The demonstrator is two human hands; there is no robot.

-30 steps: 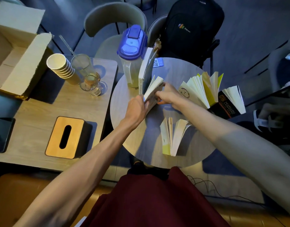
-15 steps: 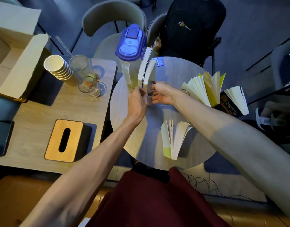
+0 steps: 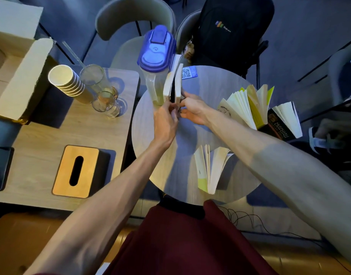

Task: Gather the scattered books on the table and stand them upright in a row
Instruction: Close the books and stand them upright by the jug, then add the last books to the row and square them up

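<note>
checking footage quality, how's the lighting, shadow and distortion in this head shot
Head view: dim room, with bluish glare on the round table beyond both hands; soft arm shadows fall across its near half; wide-angle bulge bends the chairs and stretches the forearms; the upright books look sharp, the right edge murky.

Both my bare forearms reach forward and converge in the middle of the view. My left hand (image 3: pixel 165 121) comes in from the lower left, back of the hand up, wrist straight, fingers (image 3: pixel 173 110) curled in a pinch. My right hand (image 3: pixel 193 110) comes in from the right, fingers bent inward, nearly touching the left. Whether either pinch actually closes on anything, I cannot tell.
</note>
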